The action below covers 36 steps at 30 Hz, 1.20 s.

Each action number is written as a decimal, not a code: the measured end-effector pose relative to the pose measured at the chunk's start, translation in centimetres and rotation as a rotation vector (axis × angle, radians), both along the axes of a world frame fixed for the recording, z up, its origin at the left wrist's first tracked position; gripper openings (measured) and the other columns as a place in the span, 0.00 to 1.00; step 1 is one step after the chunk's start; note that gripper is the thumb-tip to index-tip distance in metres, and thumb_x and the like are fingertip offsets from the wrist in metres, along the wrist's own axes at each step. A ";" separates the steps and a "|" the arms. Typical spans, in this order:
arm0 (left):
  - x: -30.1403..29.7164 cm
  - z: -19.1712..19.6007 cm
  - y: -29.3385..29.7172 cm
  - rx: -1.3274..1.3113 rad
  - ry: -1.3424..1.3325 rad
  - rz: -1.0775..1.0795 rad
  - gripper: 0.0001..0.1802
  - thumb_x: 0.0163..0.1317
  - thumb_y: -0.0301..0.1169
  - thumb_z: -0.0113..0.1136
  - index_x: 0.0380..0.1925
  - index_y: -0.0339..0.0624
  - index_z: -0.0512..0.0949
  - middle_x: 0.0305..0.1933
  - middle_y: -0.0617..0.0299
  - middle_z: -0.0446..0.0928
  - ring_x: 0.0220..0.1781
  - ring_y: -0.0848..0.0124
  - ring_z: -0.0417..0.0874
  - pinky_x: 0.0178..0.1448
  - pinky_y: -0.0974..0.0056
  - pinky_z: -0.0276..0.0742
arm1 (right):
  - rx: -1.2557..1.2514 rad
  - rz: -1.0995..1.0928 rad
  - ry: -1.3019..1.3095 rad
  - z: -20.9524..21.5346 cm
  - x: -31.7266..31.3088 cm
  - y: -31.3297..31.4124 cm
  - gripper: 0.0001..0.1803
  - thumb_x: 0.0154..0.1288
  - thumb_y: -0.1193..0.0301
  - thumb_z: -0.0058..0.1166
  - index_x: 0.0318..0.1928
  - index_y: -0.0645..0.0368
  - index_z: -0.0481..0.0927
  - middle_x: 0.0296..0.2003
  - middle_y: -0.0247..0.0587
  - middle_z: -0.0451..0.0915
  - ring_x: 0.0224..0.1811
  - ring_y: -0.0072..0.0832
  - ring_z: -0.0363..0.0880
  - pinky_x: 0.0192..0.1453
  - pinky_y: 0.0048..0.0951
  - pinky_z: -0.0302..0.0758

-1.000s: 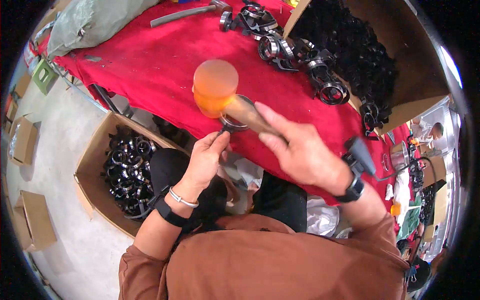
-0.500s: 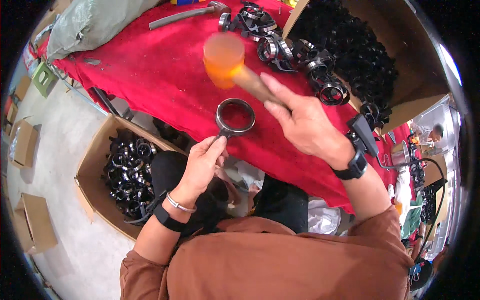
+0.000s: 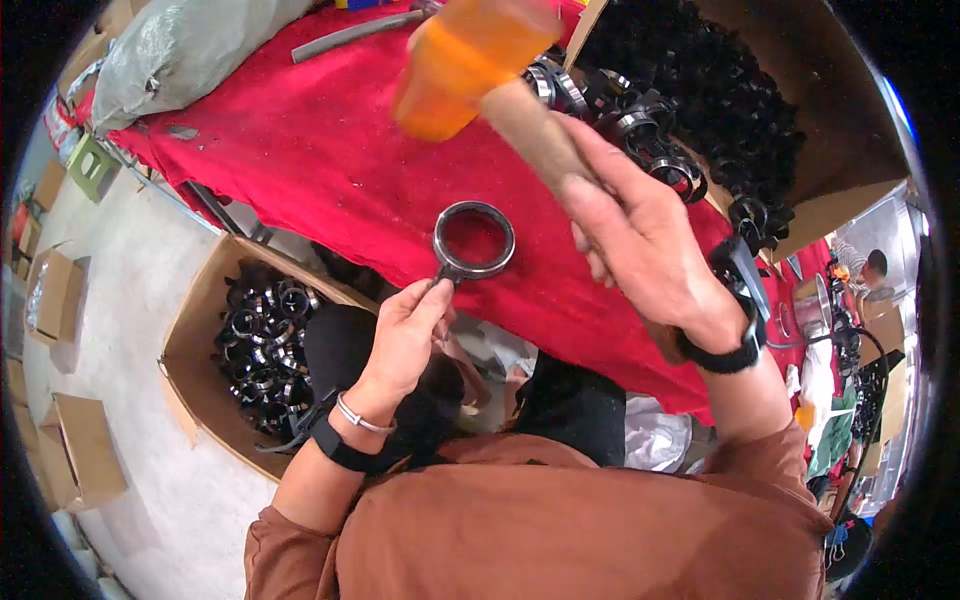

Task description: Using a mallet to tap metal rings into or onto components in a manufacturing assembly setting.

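Observation:
Pinched in my left hand (image 3: 408, 325) is the short stem of a black ring-shaped part (image 3: 474, 240) with a shiny metal band. The ring lies over the near part of the red cloth, and red shows through its opening. My right hand (image 3: 635, 220) is wrapped round the wooden handle of a mallet (image 3: 530, 125). Its translucent orange head (image 3: 470, 65), smeared by motion, is raised above the cloth, up and away from the ring. The head hides part of the ring parts (image 3: 640, 130) behind it.
A red-covered table (image 3: 290, 150) spans the view. At the back lie a hammer (image 3: 350, 38) and a grey-green sack (image 3: 190, 55). An open carton (image 3: 840, 130) of black parts stands on the right. Beside my left forearm, a floor carton (image 3: 190, 340) holds several similar rings.
The mallet has swung upward and its head now looks larger, with my right hand raised along with it. My left hand and the ring have barely shifted.

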<state>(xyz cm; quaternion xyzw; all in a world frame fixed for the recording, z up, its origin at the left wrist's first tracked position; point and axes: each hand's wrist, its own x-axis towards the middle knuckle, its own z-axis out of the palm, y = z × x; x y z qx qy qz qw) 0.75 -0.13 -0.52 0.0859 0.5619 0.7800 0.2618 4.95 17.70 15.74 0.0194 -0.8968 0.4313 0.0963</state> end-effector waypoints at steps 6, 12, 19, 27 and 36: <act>-0.1 0.8 0.1 0.028 -0.037 -0.052 0.14 0.64 0.37 0.49 0.23 0.42 0.72 0.20 0.69 0.70 0.22 0.80 0.68 0.29 0.74 0.64 | 0.339 0.124 0.042 -2.0 -0.8 1.9 0.22 0.65 0.68 0.43 0.58 0.64 0.64 0.45 0.64 0.72 0.50 0.53 0.71 0.52 0.42 0.70; 0.2 0.8 -0.1 0.005 0.000 0.001 0.13 0.64 0.37 0.49 0.23 0.42 0.72 0.20 0.69 0.70 0.22 0.80 0.68 0.29 0.74 0.63 | 0.199 0.072 -0.010 0.7 0.3 -0.1 0.24 0.66 0.69 0.43 0.61 0.58 0.61 0.47 0.59 0.73 0.52 0.45 0.73 0.51 0.31 0.71; 0.2 0.7 0.1 0.026 -0.055 0.026 0.12 0.64 0.37 0.50 0.25 0.42 0.72 0.21 0.69 0.70 0.22 0.80 0.68 0.29 0.74 0.62 | 0.311 0.214 -0.148 0.0 -0.8 0.3 0.23 0.66 0.70 0.43 0.61 0.60 0.62 0.49 0.59 0.72 0.55 0.45 0.71 0.55 0.33 0.68; 0.0 0.9 0.1 -0.007 -0.019 0.003 0.13 0.64 0.36 0.49 0.24 0.41 0.71 0.21 0.67 0.69 0.23 0.78 0.68 0.30 0.73 0.64 | 0.270 0.174 -0.217 -1.2 -1.0 1.8 0.25 0.67 0.66 0.41 0.62 0.60 0.60 0.30 0.38 0.77 0.27 0.20 0.75 0.33 0.21 0.74; 0.1 0.3 0.2 0.066 -0.013 0.003 0.13 0.63 0.36 0.51 0.22 0.41 0.73 0.20 0.68 0.70 0.21 0.80 0.68 0.28 0.75 0.62 | -0.307 -0.116 -0.495 -2.1 3.0 2.9 0.26 0.69 0.63 0.38 0.66 0.50 0.54 0.20 0.32 0.69 0.15 0.17 0.68 0.18 0.19 0.69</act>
